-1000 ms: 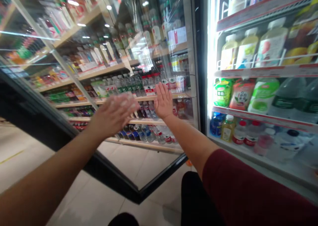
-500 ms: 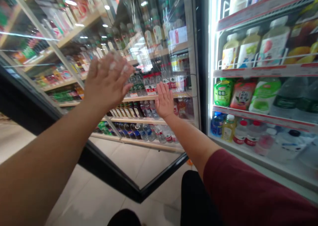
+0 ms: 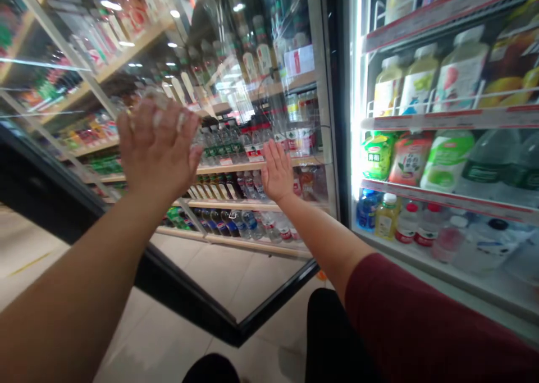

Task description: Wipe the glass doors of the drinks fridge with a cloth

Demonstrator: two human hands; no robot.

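Note:
Pressed towards the glass door [image 3: 227, 186] on the left is my left hand [image 3: 158, 158], back of the hand towards me and fingers bent. A whitish, crumpled cloth or tissue [image 3: 154, 97] shows between and above its fingers, mostly hidden and blurred. Lower and to the right, my right hand [image 3: 277, 172] lies flat against the same pane, fingers stretched upward, holding nothing. The door has a thick black frame [image 3: 193, 296] and stands swung out from the lit drinks cooler [image 3: 433, 122]. Shelves of bottles show through the pane, mixed with reflections.
The cooler's shelves on the right carry several drinks, among them a green drink pouch [image 3: 376, 155] and a yellow drink bottle [image 3: 386, 217]. Light floor tiles [image 3: 155, 338] lie below the door's lower corner, near my dark-clad knees [image 3: 337, 338].
My left hand has slid leftward and slightly down along the glass, the whitish cloth moving with it. My right hand stays nearly in place. The view has shifted only slightly.

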